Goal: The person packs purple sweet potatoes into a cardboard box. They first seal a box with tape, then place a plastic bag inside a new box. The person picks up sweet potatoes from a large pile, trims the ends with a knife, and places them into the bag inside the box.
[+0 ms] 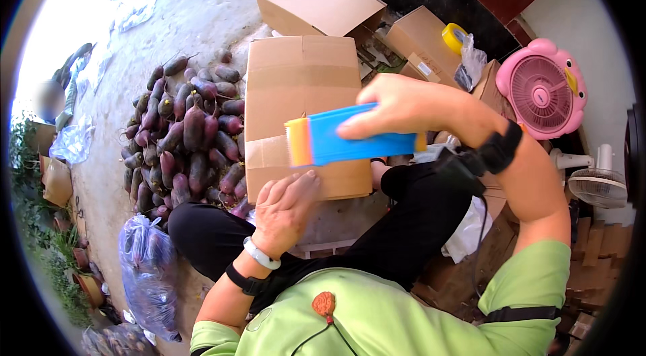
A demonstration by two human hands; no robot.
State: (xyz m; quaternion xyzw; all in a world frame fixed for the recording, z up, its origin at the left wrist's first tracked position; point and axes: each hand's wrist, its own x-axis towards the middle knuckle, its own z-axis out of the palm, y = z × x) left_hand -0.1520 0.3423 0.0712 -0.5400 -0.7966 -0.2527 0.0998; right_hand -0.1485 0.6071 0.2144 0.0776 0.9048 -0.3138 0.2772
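In front of me stands a closed brown cardboard carton (303,66), with bands of what looks like clear tape across its top. My right hand (388,103) grips a blue tape dispenser (353,139) by its side, above the carton. The dispenser's orange toothed end (299,141) points left; motion blurs it slightly. Flat fingers of my left hand (287,202) rest on the carton's near edge, just below that toothed end, and hold nothing. Any tape roll inside the dispenser is hidden.
A heap of dark purple root vegetables (194,129) lies left of the carton. A tied plastic bag (146,275) sits nearer me. Beyond stands another large carton (318,0). To the right are a yellow tape roll (454,38), a pink fan (541,91) and a white fan (598,184).
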